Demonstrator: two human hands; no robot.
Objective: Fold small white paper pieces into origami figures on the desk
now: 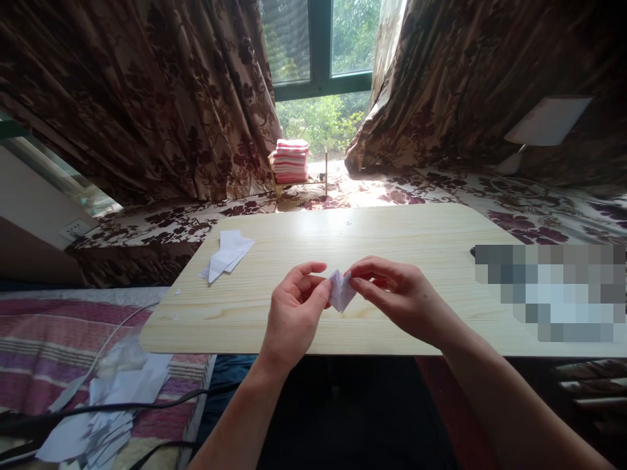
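In the head view, held a small folded white paper (341,293) between both hands, over the near half of the wooden table (441,245), around the middle of its long near edge. With the left hand (296,310), pinched its left side, with the thumb on the paper and the index finger raised apart from the thumb. With the right hand (399,290), clamped its right side between thumb and index finger. Could not tell the exact contact of the fingertips behind the paper. Saw a fold going down its middle. Along the left edge, toward the far left corner, noticed some white sheets (228,253), overlapping and well apart from the left hand. Closer to the near left corner, noticed a paper scrap (177,292). Found open wood between the hands and the far edge, and also from the right hand to the blurred patch (563,287) at the right end. Beyond the far edge, saw a stack of cloths (291,160). Past the near left corner, saw loose papers (130,385) on the striped cover (39,349).
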